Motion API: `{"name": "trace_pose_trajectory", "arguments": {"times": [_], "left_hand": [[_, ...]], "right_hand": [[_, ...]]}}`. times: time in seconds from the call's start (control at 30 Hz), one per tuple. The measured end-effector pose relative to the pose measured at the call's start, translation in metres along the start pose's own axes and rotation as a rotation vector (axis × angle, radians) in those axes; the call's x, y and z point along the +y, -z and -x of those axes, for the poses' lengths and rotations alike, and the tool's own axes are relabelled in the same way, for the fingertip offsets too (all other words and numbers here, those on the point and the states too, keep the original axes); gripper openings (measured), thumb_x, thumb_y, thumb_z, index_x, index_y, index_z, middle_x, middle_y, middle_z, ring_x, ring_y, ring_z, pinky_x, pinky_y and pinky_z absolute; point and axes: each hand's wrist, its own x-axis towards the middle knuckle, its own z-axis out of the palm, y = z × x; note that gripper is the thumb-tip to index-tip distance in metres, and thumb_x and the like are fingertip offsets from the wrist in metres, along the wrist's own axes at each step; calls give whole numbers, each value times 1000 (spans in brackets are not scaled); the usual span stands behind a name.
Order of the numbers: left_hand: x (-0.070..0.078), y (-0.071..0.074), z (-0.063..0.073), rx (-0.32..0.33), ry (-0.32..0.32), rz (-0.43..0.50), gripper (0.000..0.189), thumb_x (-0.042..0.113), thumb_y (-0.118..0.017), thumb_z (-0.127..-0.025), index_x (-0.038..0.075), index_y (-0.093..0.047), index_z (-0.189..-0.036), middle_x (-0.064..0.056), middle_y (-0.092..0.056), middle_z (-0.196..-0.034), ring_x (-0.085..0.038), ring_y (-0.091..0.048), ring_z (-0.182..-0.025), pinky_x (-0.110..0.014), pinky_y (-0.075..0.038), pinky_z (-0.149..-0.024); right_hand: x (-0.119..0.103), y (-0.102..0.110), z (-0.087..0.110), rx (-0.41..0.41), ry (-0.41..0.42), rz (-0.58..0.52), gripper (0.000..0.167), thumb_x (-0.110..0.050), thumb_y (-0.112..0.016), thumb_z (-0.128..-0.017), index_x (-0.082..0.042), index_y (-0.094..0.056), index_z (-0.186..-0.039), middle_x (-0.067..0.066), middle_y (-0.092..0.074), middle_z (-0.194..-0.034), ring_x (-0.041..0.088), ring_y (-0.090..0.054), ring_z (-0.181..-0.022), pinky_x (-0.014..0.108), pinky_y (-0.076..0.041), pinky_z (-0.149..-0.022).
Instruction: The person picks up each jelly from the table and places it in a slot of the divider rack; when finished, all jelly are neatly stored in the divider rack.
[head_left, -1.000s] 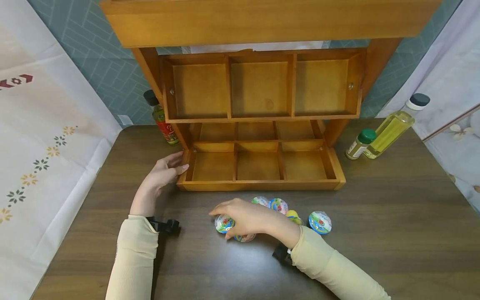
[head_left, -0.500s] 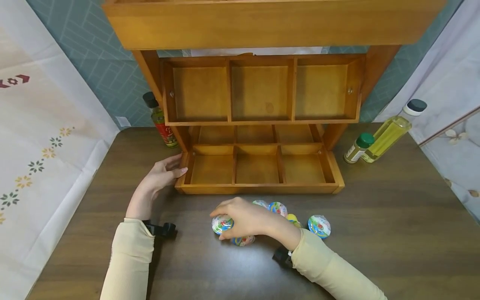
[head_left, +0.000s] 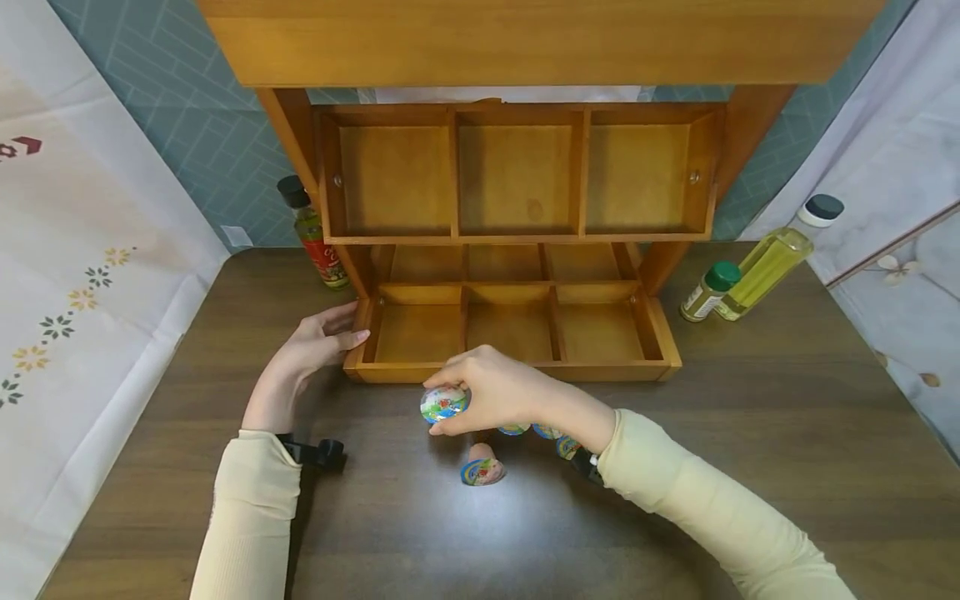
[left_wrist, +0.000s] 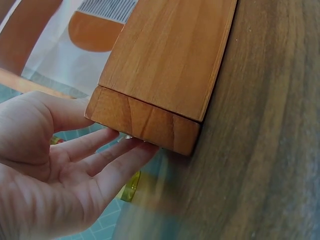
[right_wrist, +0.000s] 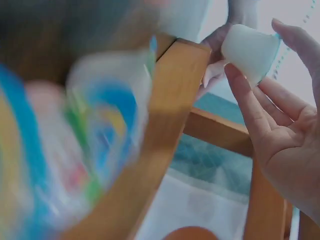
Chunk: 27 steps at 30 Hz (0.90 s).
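My right hand (head_left: 504, 390) holds a jelly cup (head_left: 441, 405) between thumb and fingers, just in front of the wooden compartment shelf (head_left: 517, 373). Its printed foil lid shows in the head view; the right wrist view shows its whitish cup side (right_wrist: 247, 52). With thumb and fingers, my left hand (head_left: 309, 350) grips the front left corner (left_wrist: 145, 120) of the shelf's bottom tray. On the table below the held cup lies a peach-coloured jelly cup (head_left: 482, 468) on its side. Several more jelly cups (head_left: 514, 430) are partly hidden behind the right hand and forearm.
The shelf has tilted upper compartments (head_left: 519, 175) over the lower tray, three sections in each. A red-labelled bottle (head_left: 322, 254) stands behind the left hand. To the right are a green-capped jar (head_left: 708, 292) and a tall oil bottle (head_left: 776, 262). Patterned cloth hangs at both sides.
My right hand has lifted the jelly cup off the table and moved it towards the shelf, uncovering the peach-coloured cup. The left hand stays at the shelf corner; the head view shifts slightly.
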Motion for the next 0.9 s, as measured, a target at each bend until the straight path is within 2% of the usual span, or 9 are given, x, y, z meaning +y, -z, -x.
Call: {"name": "trace_pose_trajectory", "arguments": {"times": [0.13, 0.23, 0.37, 0.47, 0.7, 0.9], "left_hand": [[-1, 2, 0, 1, -1, -2, 72, 22, -60, -93, 10, -19, -150, -19, -23, -151, -36, -33, -133, -52, -33, -104], [-1, 3, -2, -2, -6, -11, 72, 22, -59, -93, 10, -19, -150, -19, -23, -151, -36, -33, -133, -51, -33, -104], [-1, 1, -4, -9, -10, -12, 71, 20, -59, -93, 10, -18, -150, -17, -22, -152, -35, -31, -134, -50, -35, -103], [0, 1, -4, -16, -14, -14, 70, 19, -58, -93, 10, -18, -150, -17, -22, -152, -35, -29, -135, -49, -35, -103], [-2, 3, -1, -24, -25, -6, 70, 17, -57, -94, 10, -18, -150, -19, -23, -151, -35, -30, -135, -50, -36, -102], [-3, 2, -1, -14, -35, -4, 68, 16, -58, -93, 9, -20, -150, -19, -25, -151, -35, -32, -134, -49, -37, -101]], "right_hand": [[1, 16, -12, -78, 7, 141, 48, -36, -74, -78, -11, -65, -118, -3, -65, -109, 6, -60, -86, 20, -48, -75], [7, 28, -25, -119, 10, 183, 48, -35, -74, -78, -10, -65, -118, -2, -65, -111, 6, -59, -86, 19, -48, -75], [21, 39, -45, -130, 49, 131, 49, -31, -74, -79, -6, -62, -120, 2, -64, -111, 9, -58, -90, 19, -47, -80], [32, 43, -58, -132, 43, 86, 51, -31, -74, -80, -4, -60, -122, 4, -63, -113, 11, -58, -92, 21, -47, -82], [54, 34, -87, -119, -46, 35, 55, -29, -76, -79, -1, -59, -123, 8, -65, -116, 16, -61, -101, 25, -48, -87], [62, 23, -108, -120, -136, 53, 55, -30, -75, -79, -4, -58, -125, 7, -63, -120, 19, -56, -111, 28, -43, -96]]}}
